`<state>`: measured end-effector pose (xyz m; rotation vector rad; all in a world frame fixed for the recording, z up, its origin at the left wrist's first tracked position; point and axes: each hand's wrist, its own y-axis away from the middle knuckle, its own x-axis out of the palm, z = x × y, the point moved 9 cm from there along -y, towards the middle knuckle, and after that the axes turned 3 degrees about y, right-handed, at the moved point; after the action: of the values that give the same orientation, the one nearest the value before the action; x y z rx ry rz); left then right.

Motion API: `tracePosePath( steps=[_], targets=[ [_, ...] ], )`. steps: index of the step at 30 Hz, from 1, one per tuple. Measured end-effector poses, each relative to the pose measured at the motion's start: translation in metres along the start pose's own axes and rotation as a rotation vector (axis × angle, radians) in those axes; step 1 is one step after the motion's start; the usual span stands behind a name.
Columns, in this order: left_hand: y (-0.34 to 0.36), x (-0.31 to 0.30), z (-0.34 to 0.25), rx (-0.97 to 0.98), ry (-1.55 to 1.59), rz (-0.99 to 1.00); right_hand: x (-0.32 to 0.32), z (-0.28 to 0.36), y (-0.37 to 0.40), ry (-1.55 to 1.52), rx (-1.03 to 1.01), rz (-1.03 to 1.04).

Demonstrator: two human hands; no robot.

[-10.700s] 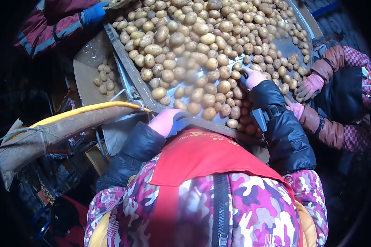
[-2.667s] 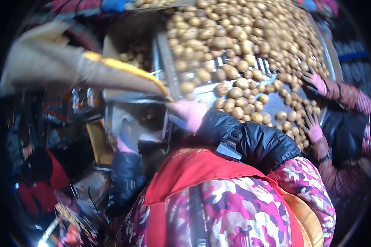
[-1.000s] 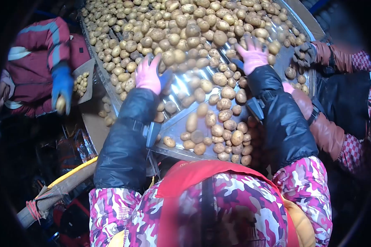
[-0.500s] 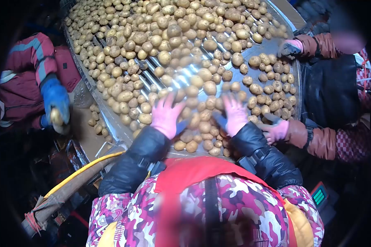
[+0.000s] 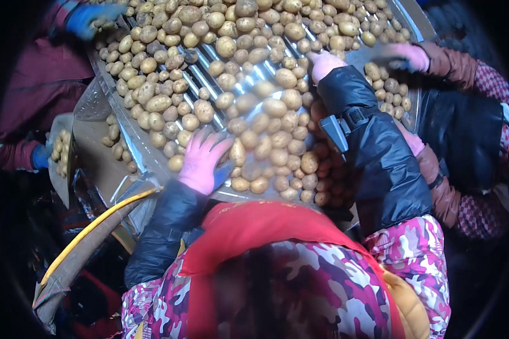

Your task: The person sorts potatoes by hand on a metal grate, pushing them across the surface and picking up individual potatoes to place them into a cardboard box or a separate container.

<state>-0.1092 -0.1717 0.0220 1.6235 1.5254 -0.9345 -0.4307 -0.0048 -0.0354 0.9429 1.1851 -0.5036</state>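
Observation:
Many potatoes [image 5: 226, 47] lie over metal rollers [image 5: 201, 76] and along the near edge of a metal table. My left hand [image 5: 205, 159], in a pink glove with dark fingertips, rests spread beside the potatoes at the near left, its fingers apart. Farther forward and to the right, my right hand [image 5: 326, 64] reaches out over the potatoes. Its pink back shows, but its fingers are mostly hidden, so I cannot tell whether it holds anything.
At the right, a co-worker's gloved hand [image 5: 404, 56] is over the table. At the left, another co-worker's blue glove [image 5: 93, 20] is by the potatoes, and a scoop-like container [image 5: 60, 152] holds several potatoes. A yellow hose [image 5: 90, 230] curves at lower left.
My right hand has moved forward, away from me. My left hand has shifted slightly left and nearer. The left co-worker's blue glove has moved up to the potatoes.

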Motion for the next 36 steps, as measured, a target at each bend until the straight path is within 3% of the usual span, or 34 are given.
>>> tracePosePath(
  steps=[6, 8, 10, 12, 13, 14, 15, 16, 17, 18, 19, 20, 21, 23, 24, 27, 29, 31, 34, 36],
  targets=[
    [-0.016, -0.019, 0.001, -0.002, 0.215, -0.11, -0.015, 0.003, 0.01, 0.148, -0.021, 0.085],
    [-0.024, -0.026, -0.004, -0.011, 0.293, -0.118, 0.01, -0.011, 0.006, -0.041, -0.028, -0.137],
    [-0.038, -0.031, -0.012, 0.011, 0.428, -0.148, 0.012, -0.015, 0.026, -0.17, 0.018, -0.209],
    [-0.049, -0.01, -0.006, -0.232, 0.859, -0.018, -0.014, -0.011, 0.062, -0.351, 0.068, -0.244],
    [-0.044, 0.024, 0.003, -0.564, 1.241, 0.235, -0.031, -0.005, 0.078, -0.445, 0.029, -0.331],
    [-0.051, 0.026, -0.007, -0.601, 1.426, 0.278, -0.036, 0.004, 0.091, -0.597, -0.026, -0.386],
    [-0.057, 0.026, -0.022, -0.64, 1.61, 0.32, -0.039, 0.023, 0.099, -0.694, -0.222, -0.316],
    [-0.061, 0.027, -0.033, -0.676, 1.79, 0.364, -0.05, 0.048, 0.11, -0.889, -0.254, 0.019],
    [-0.062, 0.044, -0.032, -0.658, 1.947, 0.416, -0.056, 0.045, 0.109, -0.949, -0.309, -0.034],
    [-0.062, 0.054, -0.033, -0.701, 2.135, 0.413, -0.061, 0.022, 0.093, -0.93, -0.235, -0.115],
    [-0.068, 0.041, -0.036, -0.464, 1.665, 0.41, -0.065, -0.001, 0.079, -0.912, -0.158, -0.192],
    [-0.075, 0.02, -0.047, -0.238, 1.192, 0.381, -0.072, -0.049, 0.049, -0.811, 0.044, -0.292],
    [-0.076, 0.006, -0.054, -0.302, 1.204, 0.368, -0.076, -0.086, 0.029, -0.662, 0.189, -0.298],
    [-0.07, 0.006, -0.05, -0.309, 1.053, 0.42, -0.062, -0.146, -0.013, -0.365, 0.276, -0.314],
    [-0.069, 0.003, -0.05, -0.327, 1.014, 0.416, -0.045, -0.156, -0.031, -0.219, 0.22, -0.333],
    [-0.06, 0.014, -0.042, -0.397, 1.046, 0.386, -0.037, -0.145, -0.047, -0.049, 0.193, -0.197],
    [-0.063, 0.018, -0.044, -0.329, 0.969, 0.374, -0.051, -0.136, -0.047, -0.096, 0.197, -0.188],
    [-0.056, 0.036, -0.041, -0.431, 1.131, 0.425, -0.054, -0.133, -0.045, -0.121, 0.187, -0.162],
    [-0.05, 0.053, -0.042, -0.744, 1.523, 0.482, -0.05, -0.136, -0.044, -0.174, 0.253, -0.151],
    [-0.046, 0.051, -0.045, -0.808, 1.557, 0.427, -0.045, -0.134, -0.042, -0.142, 0.27, -0.123]
  ],
)
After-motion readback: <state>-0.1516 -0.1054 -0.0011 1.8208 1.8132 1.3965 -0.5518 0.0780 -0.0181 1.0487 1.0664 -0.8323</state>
